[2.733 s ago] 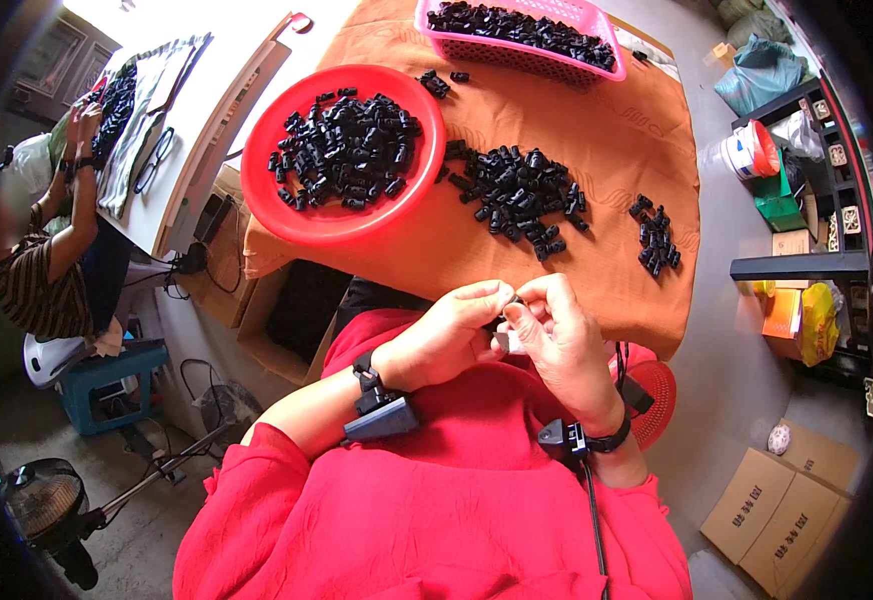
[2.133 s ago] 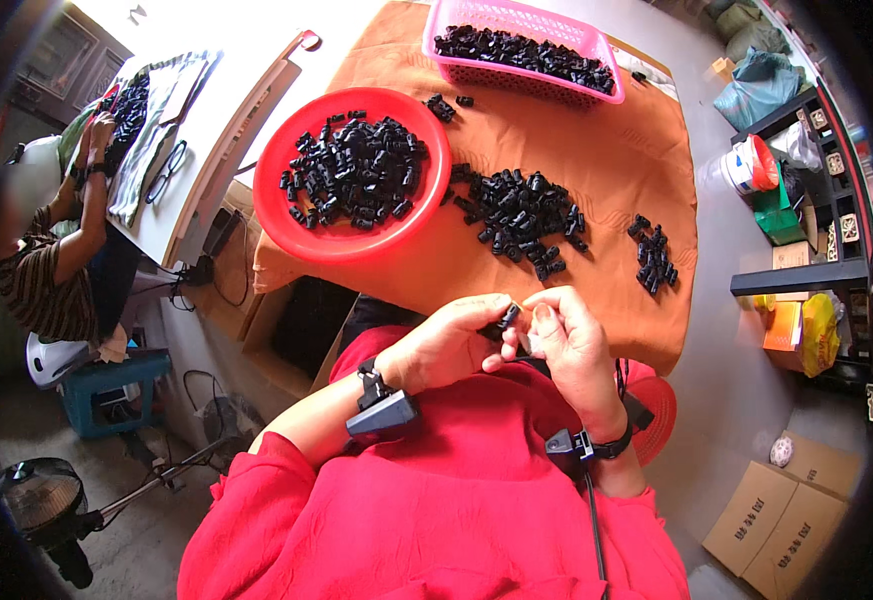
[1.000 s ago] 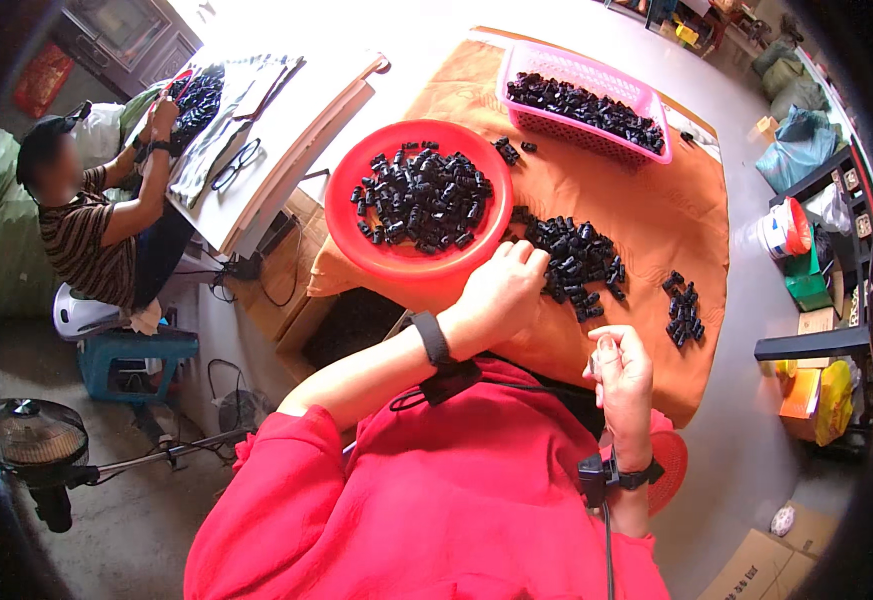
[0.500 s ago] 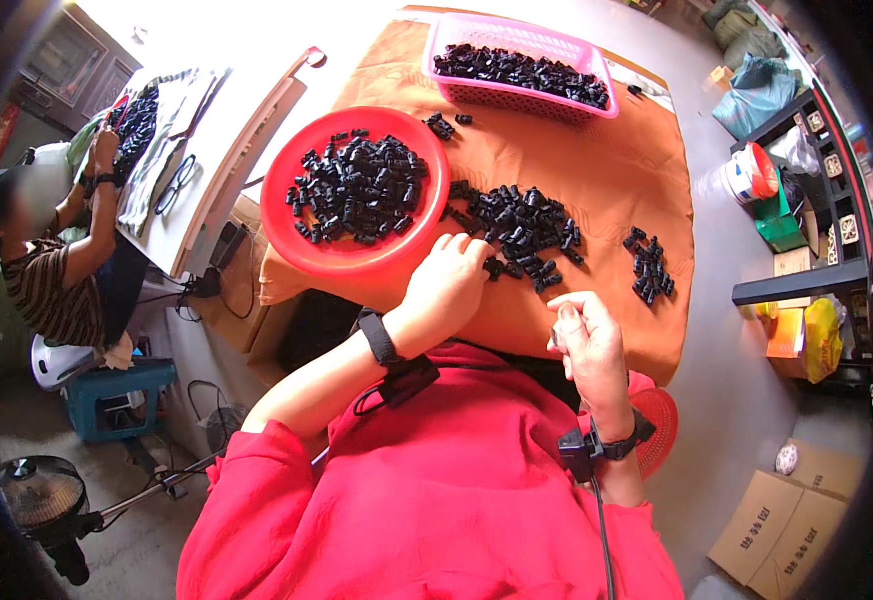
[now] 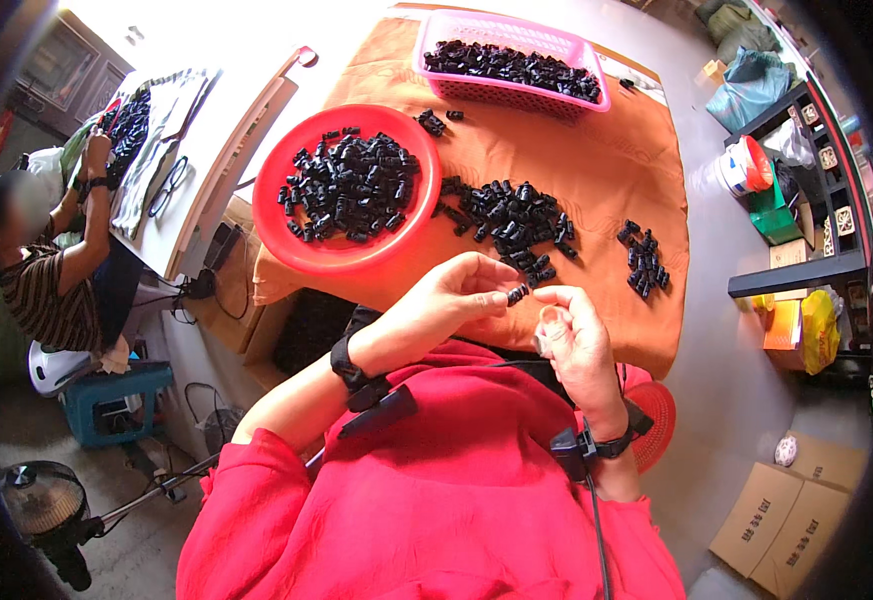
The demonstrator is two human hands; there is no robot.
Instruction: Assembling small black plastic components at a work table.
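Observation:
Between thumb and fingertips, my left hand pinches a small black ribbed plastic part above the table's near edge. Close beside it on the right is my right hand, its fingers curled round a small whitish object too hidden to name. Just beyond both hands lies a loose pile of similar black parts. A smaller group of black parts sits farther right. To the left, a round red basin holds many more of them.
A pink plastic basket of black parts stands at the back of the orange cloth. At far left a co-worker sits at a white table. A fan is lower left; shelves and cardboard boxes are on the right.
My left hand has come back from the pile toward my right hand, now with a black part in its fingertips. The right hand has stayed nearly in place, its index finger reaching toward the left.

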